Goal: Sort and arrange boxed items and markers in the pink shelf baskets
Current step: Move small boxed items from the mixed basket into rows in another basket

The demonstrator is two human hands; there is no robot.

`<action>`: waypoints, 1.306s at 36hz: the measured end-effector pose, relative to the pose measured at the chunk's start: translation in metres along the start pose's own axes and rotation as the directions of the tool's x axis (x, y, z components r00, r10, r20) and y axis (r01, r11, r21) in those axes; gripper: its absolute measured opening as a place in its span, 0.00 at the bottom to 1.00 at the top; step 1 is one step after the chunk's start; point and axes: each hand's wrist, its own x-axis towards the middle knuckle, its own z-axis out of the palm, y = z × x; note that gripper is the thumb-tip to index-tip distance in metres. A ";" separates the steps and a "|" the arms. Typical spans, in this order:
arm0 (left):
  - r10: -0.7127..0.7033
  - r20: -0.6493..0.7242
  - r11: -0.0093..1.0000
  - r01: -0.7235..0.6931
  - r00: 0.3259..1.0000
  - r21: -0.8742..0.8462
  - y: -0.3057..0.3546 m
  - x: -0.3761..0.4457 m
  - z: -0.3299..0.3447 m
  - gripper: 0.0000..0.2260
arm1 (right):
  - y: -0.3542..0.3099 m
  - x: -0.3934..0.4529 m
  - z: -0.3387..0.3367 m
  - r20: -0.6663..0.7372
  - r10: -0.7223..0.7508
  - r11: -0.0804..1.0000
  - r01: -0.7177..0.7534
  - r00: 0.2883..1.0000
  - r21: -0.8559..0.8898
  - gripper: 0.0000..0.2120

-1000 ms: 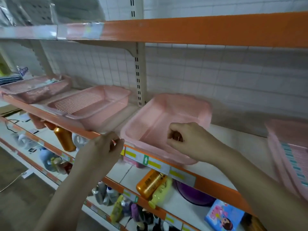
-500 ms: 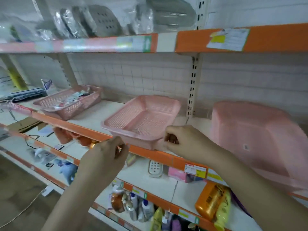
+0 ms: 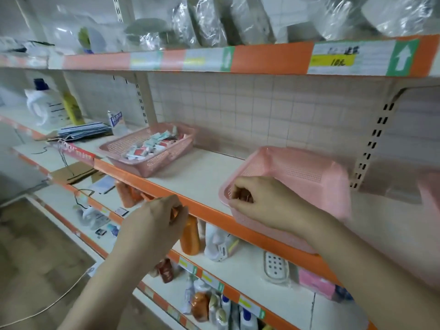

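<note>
The left hand hovers before the orange shelf edge, fingers curled in toward the thumb; whether it pinches anything cannot be told. The right hand grips the near left corner of an empty pink basket with curled fingers. Farther left on the same shelf, a second pink basket holds small boxed items, their print unreadable. A yellow price tag above reads "10", the rest blurred.

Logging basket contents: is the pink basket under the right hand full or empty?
Empty: the pink basket shows only bare mesh; right hand grips its rim.
</note>
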 end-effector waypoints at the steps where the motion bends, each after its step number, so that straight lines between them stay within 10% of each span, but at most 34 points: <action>1: 0.004 -0.004 1.000 -0.004 1.000 0.003 -0.011 0.008 0.001 0.09 | -0.003 0.013 0.005 -0.002 -0.009 1.000 0.009 1.000 0.005 0.04; 31: 0.103 0.154 0.994 -0.095 0.983 -0.057 -0.313 0.317 0.028 0.06 | -0.063 0.367 0.146 0.004 0.160 0.983 -0.159 0.987 -0.096 0.04; 47: 0.437 0.461 0.894 -0.429 0.773 -0.128 -0.344 0.403 0.076 0.16 | -0.068 0.418 0.190 0.020 0.437 0.897 -0.434 0.899 -0.084 0.05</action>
